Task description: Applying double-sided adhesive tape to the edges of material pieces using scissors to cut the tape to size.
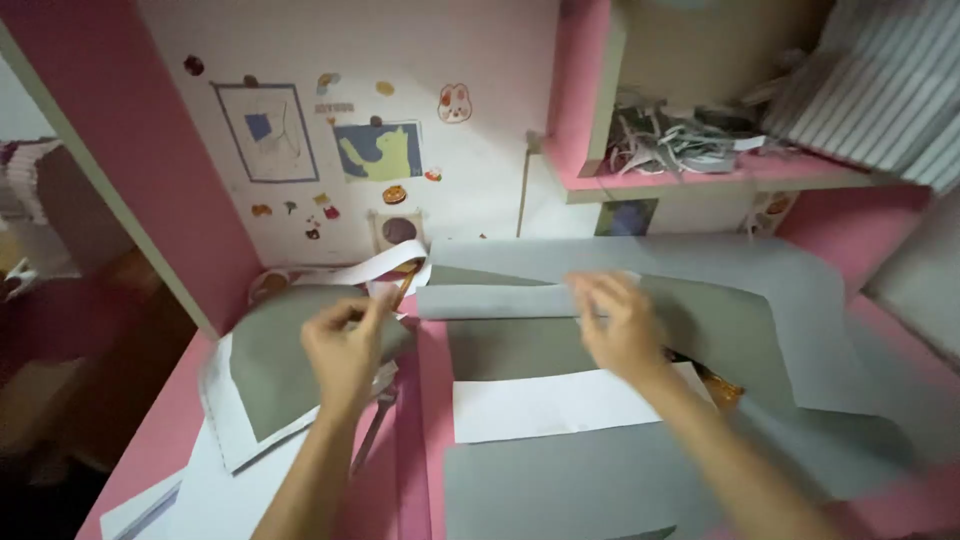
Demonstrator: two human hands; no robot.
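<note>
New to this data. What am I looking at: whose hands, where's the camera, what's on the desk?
There is no machine here, only a person's two bare hands. The single picture comes from a camera worn on the person's head, looking down over a pink desk.

Large grey paper sheets and a white sheet lie across the desk. The right hand rests on the folded edge of a grey sheet. The left hand pinches a smaller curved grey piece; motion blur hides the exact grip.

Behind the desk, a wall carries stickers and small pictures, and a pink shelf holds paper scraps.
</note>
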